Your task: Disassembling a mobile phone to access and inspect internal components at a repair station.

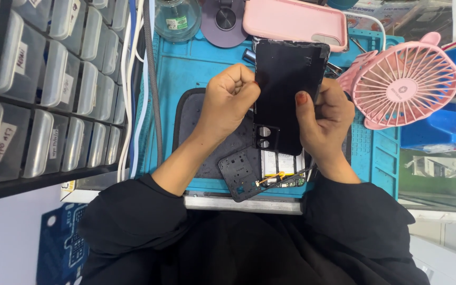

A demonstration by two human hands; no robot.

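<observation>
Both hands hold a black phone back cover [287,79] upright above the blue work mat [183,68]. My left hand [227,103] is curled like a fist and pinches the cover's left edge. My right hand [324,122] grips the right edge, its thumb lying on the dark face. Two camera holes [264,137] sit at the cover's near corner. Under the cover lies an opened phone [283,171] with its battery and boards showing. A black inner frame piece [240,174] rests beside it on a dark grey pad [193,119].
A pink desk fan [407,84] stands right of the hands. A pink phone case [294,21], a purple round holder [222,21] and a glass bottle [178,18] lie at the far side. A cabinet of small plastic drawers [54,79] and hanging cables [133,79] fill the left.
</observation>
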